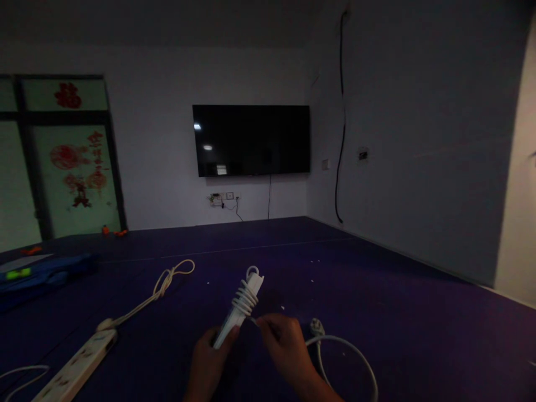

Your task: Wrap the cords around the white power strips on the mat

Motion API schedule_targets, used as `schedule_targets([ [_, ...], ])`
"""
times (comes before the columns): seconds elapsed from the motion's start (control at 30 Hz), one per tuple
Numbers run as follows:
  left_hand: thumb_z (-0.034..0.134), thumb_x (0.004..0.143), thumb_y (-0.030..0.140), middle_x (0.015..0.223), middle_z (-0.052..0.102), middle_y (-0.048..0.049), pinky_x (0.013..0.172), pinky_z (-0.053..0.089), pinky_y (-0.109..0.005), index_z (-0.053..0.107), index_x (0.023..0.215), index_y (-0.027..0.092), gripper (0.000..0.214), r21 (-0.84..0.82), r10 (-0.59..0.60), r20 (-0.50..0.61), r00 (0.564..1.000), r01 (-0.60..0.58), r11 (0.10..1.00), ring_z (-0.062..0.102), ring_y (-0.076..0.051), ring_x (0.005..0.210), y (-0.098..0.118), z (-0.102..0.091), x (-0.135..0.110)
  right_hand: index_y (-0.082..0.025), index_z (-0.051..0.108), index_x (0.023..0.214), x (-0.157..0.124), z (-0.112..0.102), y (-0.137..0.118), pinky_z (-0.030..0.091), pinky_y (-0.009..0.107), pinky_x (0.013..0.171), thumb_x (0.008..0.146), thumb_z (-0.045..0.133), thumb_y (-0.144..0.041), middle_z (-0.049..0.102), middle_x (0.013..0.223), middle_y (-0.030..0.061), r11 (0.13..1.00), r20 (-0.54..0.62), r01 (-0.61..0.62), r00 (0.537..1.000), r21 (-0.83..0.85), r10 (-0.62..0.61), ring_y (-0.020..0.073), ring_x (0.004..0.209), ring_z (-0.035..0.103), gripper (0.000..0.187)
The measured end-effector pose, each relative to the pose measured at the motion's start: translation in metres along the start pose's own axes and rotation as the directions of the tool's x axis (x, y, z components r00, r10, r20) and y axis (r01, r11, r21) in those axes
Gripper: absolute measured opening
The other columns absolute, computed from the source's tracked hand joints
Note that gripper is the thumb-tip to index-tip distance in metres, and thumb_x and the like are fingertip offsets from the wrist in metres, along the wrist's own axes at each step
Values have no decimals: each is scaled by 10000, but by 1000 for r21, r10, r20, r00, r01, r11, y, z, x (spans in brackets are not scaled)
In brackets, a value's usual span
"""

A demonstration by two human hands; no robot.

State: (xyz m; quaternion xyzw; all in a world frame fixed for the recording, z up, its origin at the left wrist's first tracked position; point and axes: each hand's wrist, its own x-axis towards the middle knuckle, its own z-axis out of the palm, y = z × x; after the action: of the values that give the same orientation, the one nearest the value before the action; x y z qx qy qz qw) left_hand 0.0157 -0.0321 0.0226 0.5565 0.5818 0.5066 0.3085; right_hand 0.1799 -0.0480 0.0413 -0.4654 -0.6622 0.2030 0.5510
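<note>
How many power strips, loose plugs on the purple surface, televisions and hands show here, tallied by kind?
Long pale plastic power strips: 2 (held strip, lying strip)
Loose white pronged plug: 1
Wide flat black television: 1
Bare hands: 2 (left hand, right hand)
Total: 6

A single head-worn camera is looking forward and down past the left hand (207, 360) and right hand (288, 345) (both near); it is facing the far television (253, 139).

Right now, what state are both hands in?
Left hand: closed, holding the white strip.
Right hand: closed, pinching the white cord wrapped around it.
</note>
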Motion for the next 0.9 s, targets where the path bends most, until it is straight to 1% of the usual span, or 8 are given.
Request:
schedule_targets([
  [0.07, 575, 514, 766, 662, 683, -60, 601, 465, -321, 677, 764, 129, 691, 23, 38, 16, 999, -39, 999, 631, -257, 662, 2, -2, -1, -149, 624, 639, 1, -2, -1, 300, 216, 467, 796, 471, -332, 527, 516, -3, 996, -34, -21, 999, 83, 24, 124, 485, 480, 286],
  [0.13, 582, 527, 746, 716, 702, -69, 650, 475, -332, 678, 795, 126, 682, 33, 50, 21, 999, -51, 998, 642, -269, 709, 3, -3, -2, -147, 621, 652, 2, -4, -1, 321, 216, 473, 771, 486, -325, 534, 526, 2, 989, -57, -41, 997, 144, 50, 132, 499, 495, 253],
  [0.27, 579, 557, 715, 736, 709, -73, 671, 475, -342, 666, 808, 131, 642, 63, 46, 11, 999, -47, 997, 649, -281, 731, 1, -4, -3, -148, 585, 622, 0, -4, -3, 322, 214, 479, 750, 481, -297, 506, 525, -8, 981, -32, -48, 998, 186, 54, 122, 502, 475, 222],
  [0.43, 572, 604, 680, 762, 714, -87, 693, 472, -357, 653, 830, 132, 599, 100, 42, 17, 999, -43, 994, 653, -295, 763, -4, -4, -2, -151, 579, 588, -7, 1, -4, 268, 210, 444, 724, 477, -239, 457, 487, -29, 993, 16, -6, 1000, 114, 4, 98, 458, 406, 191],
  [0.53, 569, 625, 655, 805, 720, -102, 712, 470, -357, 647, 877, 131, 587, 165, 5, 8, 1000, -6, 986, 659, -300, 799, -2, -4, -4, -153, 585, 571, -9, 3, -4, 310, 208, 472, 716, 478, -215, 518, 509, -10, 997, 8, 60, 998, 42, -61, 108, 488, 463, 191],
  [0.67, 538, 696, 583, 837, 724, -100, 697, 468, -332, 630, 949, 164, 498, 314, -6, 4, 1000, 5, 949, 671, -286, 820, 6, -4, -9, -153, 614, 591, -13, 7, -2, 348, 208, 507, 721, 503, -209, 585, 549, 8, 990, 12, 139, 990, -37, -138, 117, 519, 512, 179],
  [0.77, 533, 733, 532, 871, 725, -93, 690, 467, -319, 615, 981, 195, 427, 422, 39, 13, 999, -41, 905, 675, -275, 833, 9, -5, -13, -151, 617, 597, -14, 10, 1, 353, 207, 505, 734, 515, -219, 591, 543, 11, 984, 15, 168, 986, -60, -167, 116, 505, 519, 184],
  [0.9, 551, 755, 520, 897, 722, -76, 683, 474, -295, 600, 974, 214, 379, 507, 219, 10, 976, -194, 840, 679, -250, 834, 6, -7, -15, -151, 606, 611, -14, 11, 2, 351, 193, 481, 756, 535, -258, 585, 544, 8, 992, 2, 122, 993, -13, -122, 117, 505, 525, 194],
])
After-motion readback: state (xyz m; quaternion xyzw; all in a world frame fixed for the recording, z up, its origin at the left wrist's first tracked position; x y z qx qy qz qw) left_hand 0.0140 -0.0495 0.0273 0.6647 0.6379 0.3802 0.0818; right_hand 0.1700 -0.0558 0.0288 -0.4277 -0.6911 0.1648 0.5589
